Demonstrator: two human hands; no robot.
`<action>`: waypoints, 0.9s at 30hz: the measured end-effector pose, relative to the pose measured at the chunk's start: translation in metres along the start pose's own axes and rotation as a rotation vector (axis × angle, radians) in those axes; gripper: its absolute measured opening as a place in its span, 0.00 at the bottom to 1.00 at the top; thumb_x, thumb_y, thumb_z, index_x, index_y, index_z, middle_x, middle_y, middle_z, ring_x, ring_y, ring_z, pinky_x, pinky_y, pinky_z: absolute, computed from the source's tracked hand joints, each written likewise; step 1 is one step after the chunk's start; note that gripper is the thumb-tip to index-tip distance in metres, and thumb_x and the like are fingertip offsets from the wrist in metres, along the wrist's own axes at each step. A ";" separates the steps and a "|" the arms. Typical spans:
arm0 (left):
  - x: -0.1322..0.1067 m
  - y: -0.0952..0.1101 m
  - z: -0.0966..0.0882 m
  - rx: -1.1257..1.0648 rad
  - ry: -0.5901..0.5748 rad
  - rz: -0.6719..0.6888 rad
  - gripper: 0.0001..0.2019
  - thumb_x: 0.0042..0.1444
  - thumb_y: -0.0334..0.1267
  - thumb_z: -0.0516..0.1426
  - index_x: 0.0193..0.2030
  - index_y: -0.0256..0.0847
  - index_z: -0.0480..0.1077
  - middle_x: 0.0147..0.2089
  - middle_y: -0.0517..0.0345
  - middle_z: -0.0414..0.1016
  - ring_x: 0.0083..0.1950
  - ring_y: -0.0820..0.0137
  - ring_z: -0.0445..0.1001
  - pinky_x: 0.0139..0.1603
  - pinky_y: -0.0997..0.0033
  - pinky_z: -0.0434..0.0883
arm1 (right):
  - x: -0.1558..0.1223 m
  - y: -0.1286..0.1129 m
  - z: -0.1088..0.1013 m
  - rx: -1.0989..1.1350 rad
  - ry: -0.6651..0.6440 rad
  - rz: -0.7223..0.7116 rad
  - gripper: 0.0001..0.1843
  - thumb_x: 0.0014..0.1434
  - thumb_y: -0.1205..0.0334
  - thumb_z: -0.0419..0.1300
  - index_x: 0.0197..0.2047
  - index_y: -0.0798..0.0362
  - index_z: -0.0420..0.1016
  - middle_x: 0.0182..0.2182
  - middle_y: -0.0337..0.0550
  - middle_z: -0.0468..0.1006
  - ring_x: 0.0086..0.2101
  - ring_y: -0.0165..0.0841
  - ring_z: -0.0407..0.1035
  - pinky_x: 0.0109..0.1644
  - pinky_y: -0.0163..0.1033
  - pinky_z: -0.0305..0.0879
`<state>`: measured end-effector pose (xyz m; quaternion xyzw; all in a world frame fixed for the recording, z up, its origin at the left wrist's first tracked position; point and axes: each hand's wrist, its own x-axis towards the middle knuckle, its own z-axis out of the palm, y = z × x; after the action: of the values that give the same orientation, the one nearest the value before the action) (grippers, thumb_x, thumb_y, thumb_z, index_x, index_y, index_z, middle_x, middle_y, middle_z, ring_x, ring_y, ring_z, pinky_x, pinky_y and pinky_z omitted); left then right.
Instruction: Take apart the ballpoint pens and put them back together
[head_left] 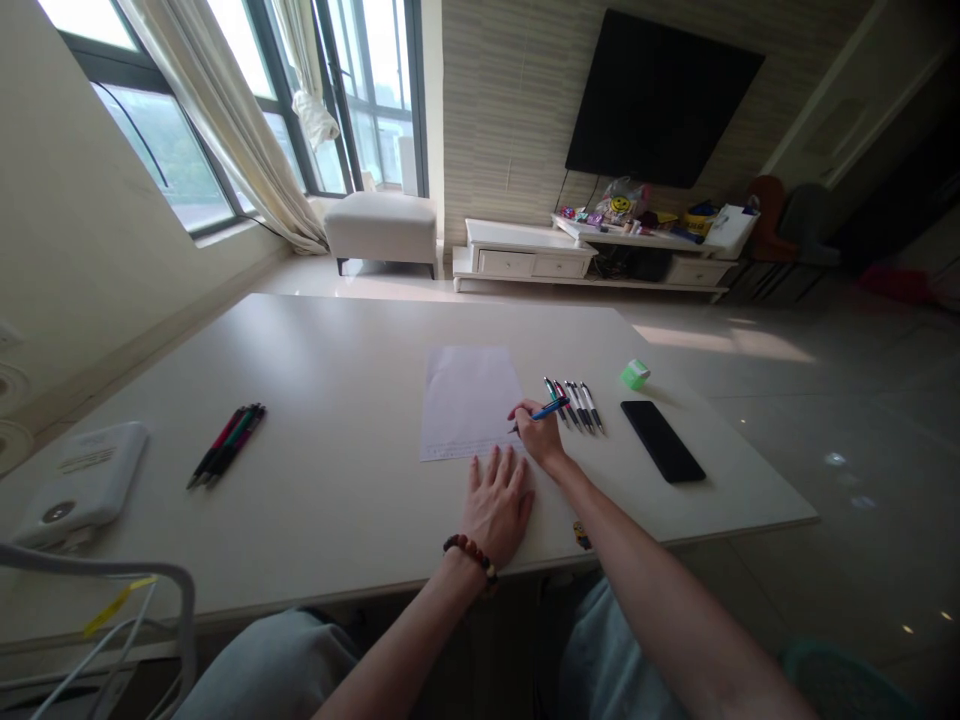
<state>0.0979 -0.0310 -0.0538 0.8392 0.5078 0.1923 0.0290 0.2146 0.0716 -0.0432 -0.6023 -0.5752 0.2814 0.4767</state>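
My right hand [537,432] is closed around a blue pen [546,410], its tip resting at the lower right corner of a white sheet of paper [468,396]. My left hand [497,503] lies flat and open on the white table [337,480], fingers spread just below the paper's bottom edge; a beaded bracelet circles that wrist. A row of several pens [576,404] lies just right of my right hand.
A black phone [661,440] and a small green object [634,374] lie to the right. Three pens [228,444] and a white device [79,482] sit at the left. A small yellow figure [581,532] rests near the table's front edge. Cables hang at the lower left.
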 end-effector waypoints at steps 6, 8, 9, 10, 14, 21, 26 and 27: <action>-0.001 0.000 0.001 0.000 -0.001 -0.007 0.24 0.61 0.42 0.44 0.63 0.42 0.53 0.66 0.49 0.53 0.68 0.57 0.46 0.65 0.45 0.46 | 0.000 0.011 0.010 -0.119 0.073 0.005 0.13 0.47 0.66 0.48 0.16 0.54 0.67 0.14 0.41 0.69 0.19 0.30 0.62 0.24 0.34 0.53; -0.001 0.001 0.001 -0.001 -0.002 -0.005 0.24 0.61 0.43 0.44 0.63 0.41 0.53 0.67 0.49 0.52 0.68 0.57 0.46 0.65 0.45 0.45 | 0.001 0.013 0.010 -0.125 0.078 0.007 0.12 0.47 0.66 0.48 0.16 0.54 0.67 0.14 0.41 0.69 0.19 0.30 0.62 0.24 0.34 0.53; -0.001 0.001 0.001 -0.002 -0.002 -0.008 0.24 0.61 0.42 0.44 0.64 0.41 0.53 0.67 0.49 0.52 0.68 0.56 0.46 0.65 0.44 0.45 | 0.001 0.013 0.011 -0.128 0.080 0.006 0.12 0.47 0.66 0.48 0.16 0.54 0.66 0.14 0.41 0.69 0.19 0.30 0.62 0.24 0.34 0.53; -0.001 0.001 0.001 -0.003 -0.002 -0.010 0.24 0.61 0.42 0.44 0.64 0.41 0.53 0.67 0.48 0.52 0.68 0.56 0.46 0.65 0.44 0.45 | 0.001 0.013 0.011 -0.130 0.081 0.003 0.12 0.47 0.66 0.48 0.16 0.53 0.66 0.14 0.41 0.69 0.18 0.30 0.61 0.24 0.34 0.53; -0.001 0.001 0.000 -0.003 -0.013 -0.008 0.24 0.61 0.42 0.43 0.64 0.39 0.52 0.67 0.47 0.52 0.68 0.56 0.46 0.65 0.45 0.45 | 0.000 0.011 0.011 -0.127 0.076 -0.002 0.12 0.46 0.66 0.48 0.15 0.53 0.65 0.13 0.40 0.69 0.18 0.30 0.61 0.25 0.34 0.53; -0.002 0.000 -0.001 0.000 -0.010 -0.002 0.23 0.61 0.42 0.44 0.63 0.40 0.54 0.66 0.47 0.53 0.68 0.56 0.47 0.65 0.44 0.46 | 0.001 0.006 0.010 -0.073 0.077 0.026 0.12 0.46 0.64 0.48 0.16 0.53 0.65 0.13 0.39 0.67 0.18 0.29 0.60 0.23 0.34 0.54; -0.003 0.000 0.000 0.005 -0.013 -0.017 0.22 0.62 0.42 0.44 0.61 0.41 0.57 0.66 0.49 0.53 0.68 0.58 0.47 0.65 0.45 0.47 | 0.011 -0.012 -0.014 0.069 0.077 0.070 0.21 0.47 0.58 0.54 0.45 0.57 0.69 0.20 0.38 0.70 0.18 0.29 0.63 0.21 0.32 0.58; -0.003 0.000 0.000 0.004 -0.014 -0.014 0.21 0.61 0.42 0.44 0.61 0.41 0.57 0.66 0.49 0.53 0.68 0.58 0.47 0.65 0.46 0.47 | 0.013 -0.017 -0.022 0.089 0.093 0.067 0.28 0.46 0.58 0.56 0.52 0.58 0.64 0.21 0.37 0.70 0.18 0.29 0.63 0.20 0.33 0.59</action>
<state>0.0967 -0.0332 -0.0544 0.8370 0.5138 0.1852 0.0322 0.2290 0.0768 -0.0169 -0.6119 -0.5186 0.2943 0.5197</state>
